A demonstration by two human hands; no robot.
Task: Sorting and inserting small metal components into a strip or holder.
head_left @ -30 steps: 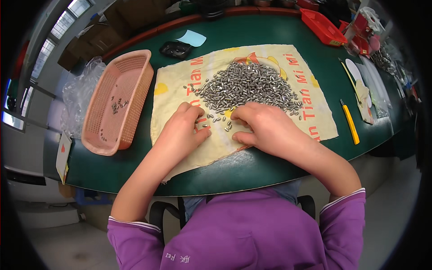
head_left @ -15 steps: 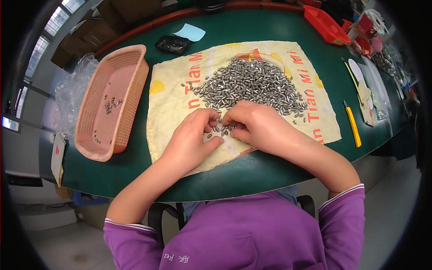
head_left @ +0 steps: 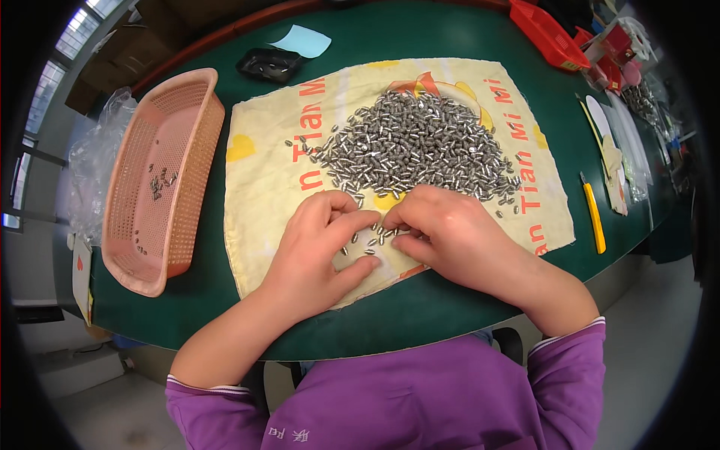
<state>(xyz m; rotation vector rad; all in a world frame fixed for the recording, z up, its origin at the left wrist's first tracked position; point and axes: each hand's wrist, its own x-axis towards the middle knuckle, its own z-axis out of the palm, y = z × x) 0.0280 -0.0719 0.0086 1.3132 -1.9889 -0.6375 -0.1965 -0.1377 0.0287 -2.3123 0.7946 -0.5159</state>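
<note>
a heap of small grey metal pins (head_left: 420, 146) is piled on the far half of a yellow printed cloth sack (head_left: 262, 187), which is spread flat on a dark green table (head_left: 450, 315). both hands are laid on the near part of the sack, just in front of the heap. the left hand (head_left: 315, 251) is curled, its fingers (head_left: 352, 221) bent and drawn together over a few loose pins (head_left: 375, 238), while its thumb is stretched out along the cloth. the right hand (head_left: 450, 232) is set beside it, fingers pressed together with the tips met at the same loose pins; whether a pin is actually pinched cannot be told. the two sets of fingertips are nearly touching each other.

to the left of the sack, a pink plastic basket (head_left: 191, 157) is placed on the table, with a few pins seen on its bottom. crumpled clear plastic (head_left: 94, 169) is seen further left. a small black tray (head_left: 268, 65) and a pale blue paper (head_left: 301, 40) are placed at the far edge. on the right, a yellow utility knife (head_left: 594, 217) is laid near the sack, and a red tray (head_left: 551, 34) is set at the far right.
</note>
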